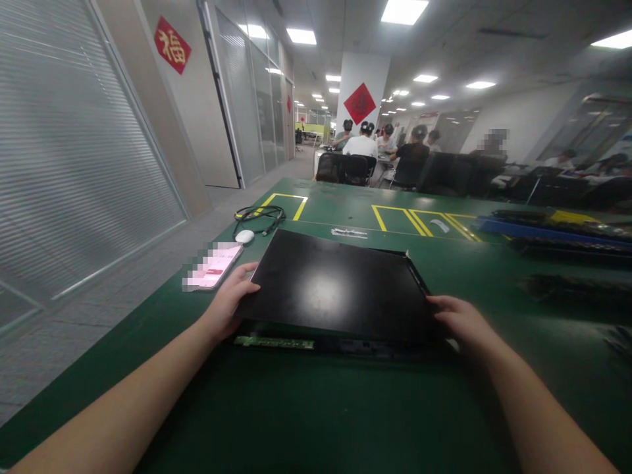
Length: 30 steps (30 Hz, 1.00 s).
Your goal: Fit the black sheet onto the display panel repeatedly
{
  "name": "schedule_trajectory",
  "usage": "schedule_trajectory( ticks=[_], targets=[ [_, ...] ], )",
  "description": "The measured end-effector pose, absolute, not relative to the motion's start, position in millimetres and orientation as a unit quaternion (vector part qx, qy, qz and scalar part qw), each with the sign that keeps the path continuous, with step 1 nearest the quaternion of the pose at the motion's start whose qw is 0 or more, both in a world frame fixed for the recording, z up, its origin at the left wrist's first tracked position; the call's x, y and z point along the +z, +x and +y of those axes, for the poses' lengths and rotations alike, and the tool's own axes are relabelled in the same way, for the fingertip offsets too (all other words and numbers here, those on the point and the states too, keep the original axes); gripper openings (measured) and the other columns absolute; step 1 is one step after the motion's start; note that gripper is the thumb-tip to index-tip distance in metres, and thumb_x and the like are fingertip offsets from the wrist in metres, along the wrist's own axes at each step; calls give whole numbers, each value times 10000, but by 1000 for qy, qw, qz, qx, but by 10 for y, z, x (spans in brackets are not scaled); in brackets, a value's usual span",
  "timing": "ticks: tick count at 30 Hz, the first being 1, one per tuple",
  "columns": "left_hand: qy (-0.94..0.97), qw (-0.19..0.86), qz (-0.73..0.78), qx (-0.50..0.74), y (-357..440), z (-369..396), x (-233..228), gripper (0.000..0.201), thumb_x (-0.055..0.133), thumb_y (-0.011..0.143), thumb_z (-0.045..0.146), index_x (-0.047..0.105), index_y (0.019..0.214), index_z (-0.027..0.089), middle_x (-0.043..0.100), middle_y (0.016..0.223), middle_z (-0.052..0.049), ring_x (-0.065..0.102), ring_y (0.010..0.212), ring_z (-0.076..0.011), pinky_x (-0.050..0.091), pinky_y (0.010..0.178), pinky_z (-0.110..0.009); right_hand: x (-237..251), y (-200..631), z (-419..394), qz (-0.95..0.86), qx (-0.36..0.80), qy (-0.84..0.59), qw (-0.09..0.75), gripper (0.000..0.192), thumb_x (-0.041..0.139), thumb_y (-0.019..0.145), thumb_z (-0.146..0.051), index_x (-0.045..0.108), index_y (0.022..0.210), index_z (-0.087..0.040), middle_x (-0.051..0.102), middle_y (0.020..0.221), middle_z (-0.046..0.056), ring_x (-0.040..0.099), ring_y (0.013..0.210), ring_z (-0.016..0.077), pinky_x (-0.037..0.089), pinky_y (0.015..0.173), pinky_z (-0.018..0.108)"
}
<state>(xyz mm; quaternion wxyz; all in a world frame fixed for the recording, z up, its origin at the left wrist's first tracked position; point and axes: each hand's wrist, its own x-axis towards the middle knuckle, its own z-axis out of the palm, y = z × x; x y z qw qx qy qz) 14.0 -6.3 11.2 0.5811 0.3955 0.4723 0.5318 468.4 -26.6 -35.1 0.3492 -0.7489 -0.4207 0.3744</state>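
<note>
A flat, dark, glossy screen panel [326,283] lies tilted over a black frame [385,347], its near edge raised slightly above the frame. My left hand [230,296] grips the panel's left edge, thumb on top and other fingers partly hidden beneath. At the opposite edge, my right hand [457,319] closes on the panel's right side, close to the frame's side rail; its lower fingers are hidden. Along the front, a narrow green circuit board [274,343] shows below the panel.
A phone [214,266] lies left on the green table [326,415], near a white mouse-like object [244,236] and a coiled black cable [261,214]. Yellow tape outlines mark the far side. Dark parts and a blue strip [523,232] lie right. Several people sit beyond.
</note>
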Motion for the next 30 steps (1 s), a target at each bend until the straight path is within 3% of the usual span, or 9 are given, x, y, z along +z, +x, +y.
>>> schedule_trajectory(
  ticks=[11, 21, 26, 30],
  targets=[
    [388, 596, 449, 541, 119, -33, 70, 663, 680, 620, 141, 557, 1271, 143, 741, 825, -33, 666, 610, -181, 494, 520, -237, -429, 4756, -244, -438, 359, -747, 349, 545, 546, 678, -118, 655, 1211, -157, 742, 960, 103, 675, 684, 186, 516, 597, 291],
    [390, 607, 433, 541, 124, -30, 92, 682, 690, 646, 134, 585, 1320, 135, 770, 964, -76, 721, 774, -234, 544, 586, -248, -426, 4760, -241, -447, 356, -747, 339, 538, 535, 695, -110, 642, 1221, -154, 736, 1047, 117, 693, 765, 193, 526, 618, 276],
    [398, 600, 447, 530, 113, -38, 118, 546, 753, 712, 256, 660, 1243, 169, 777, 996, -82, 733, 848, -248, 564, 634, -252, -420, 4741, -243, -434, 367, -745, 351, 559, 535, 675, -81, 639, 1221, -143, 734, 1050, 121, 690, 756, 196, 525, 617, 280],
    [426, 567, 483, 513, 69, -26, 116, 623, 793, 680, 323, 647, 1273, 200, 759, 1102, -93, 724, 938, -278, 580, 772, -322, -390, 4705, -252, -419, 377, -744, 358, 574, 524, 671, -59, 624, 1233, -121, 726, 1049, 139, 681, 723, 194, 521, 605, 288]
  ],
)
